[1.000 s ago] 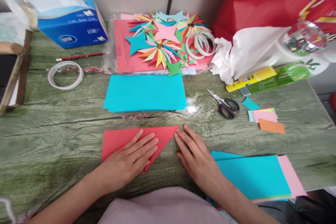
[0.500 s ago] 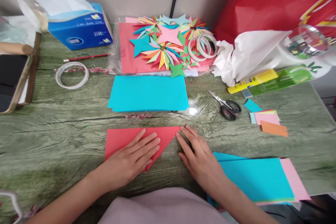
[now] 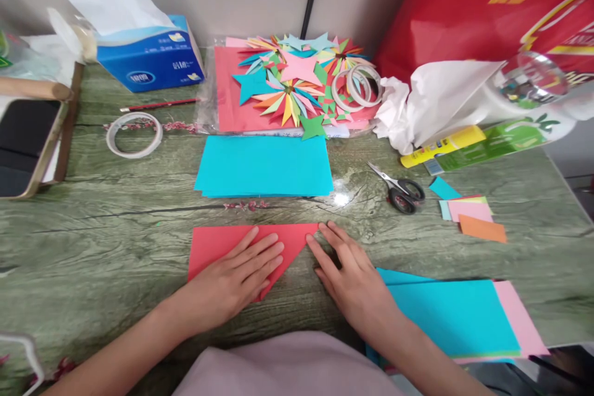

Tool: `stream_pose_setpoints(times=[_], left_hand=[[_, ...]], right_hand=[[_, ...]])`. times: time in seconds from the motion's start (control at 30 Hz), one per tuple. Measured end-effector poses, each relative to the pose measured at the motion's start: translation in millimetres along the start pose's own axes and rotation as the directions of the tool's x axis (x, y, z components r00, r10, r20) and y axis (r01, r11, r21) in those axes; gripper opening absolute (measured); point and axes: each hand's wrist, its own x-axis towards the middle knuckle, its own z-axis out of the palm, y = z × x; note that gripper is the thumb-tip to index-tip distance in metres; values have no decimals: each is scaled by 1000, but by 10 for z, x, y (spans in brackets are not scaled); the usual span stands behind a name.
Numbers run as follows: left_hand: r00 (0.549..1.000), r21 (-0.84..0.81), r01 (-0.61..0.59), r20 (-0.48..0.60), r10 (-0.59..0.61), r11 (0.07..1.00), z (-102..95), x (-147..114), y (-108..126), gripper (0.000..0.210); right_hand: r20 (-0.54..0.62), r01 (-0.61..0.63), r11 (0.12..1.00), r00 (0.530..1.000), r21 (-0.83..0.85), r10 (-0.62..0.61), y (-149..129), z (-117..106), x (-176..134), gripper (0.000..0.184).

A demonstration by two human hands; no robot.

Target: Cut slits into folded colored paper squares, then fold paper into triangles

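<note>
A sheet of red paper [image 3: 211,246] lies on the table in front of me, its right end folded over into a slanted edge. My left hand [image 3: 234,275] rests flat across the middle of it, fingers spread, hiding part of the sheet. At the paper's pointed upper right corner, the fingertips of my right hand [image 3: 348,269] touch the fold; its fingers are stretched out and apart. Just beyond the red sheet is a stack of blue paper [image 3: 264,166]. Close to my right forearm lies another pile of blue and pink paper [image 3: 457,315].
Scissors [image 3: 400,189], paper scraps [image 3: 482,228] and a yellow glue stick [image 3: 443,146] are on the right. Folded paper stars [image 3: 299,66] lie at the back. A tape roll [image 3: 134,135], tissue box [image 3: 151,59] and phone [image 3: 28,142] are on the left.
The index finger of my right hand has slid slightly left along the slanted fold. My left hand stays in place on the paper. The view has shifted a little.
</note>
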Motion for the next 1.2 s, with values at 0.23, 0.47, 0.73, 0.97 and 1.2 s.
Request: stream_pose_setpoints(times=[0.23, 0.47, 0.73, 0.97, 1.2], left_hand=[[1000, 31, 9, -14, -9, 999, 1, -5, 5, 47], [999, 9, 18, -39, -18, 1000, -7, 12, 7, 45], [997, 33, 42, -73, -39, 999, -11, 22, 44, 43], [977, 229, 96, -206, -48, 969, -28, 193, 175, 33], [973, 465, 131, -228, -24, 876, 49, 301, 324, 37]], right_hand=[[-16, 15, 1000, 1000, -23, -15, -6, 19, -1, 41], [-25, 18, 999, 1000, -27, -18, -13, 27, -2, 40], [-76, 39, 999, 996, -26, -41, 41, -74, 92, 29], [-72, 2, 1000, 997, -22, -4, 36, -211, 346, 16], [-84, 35, 999, 996, 11, -34, -1, -126, 468, 7]])
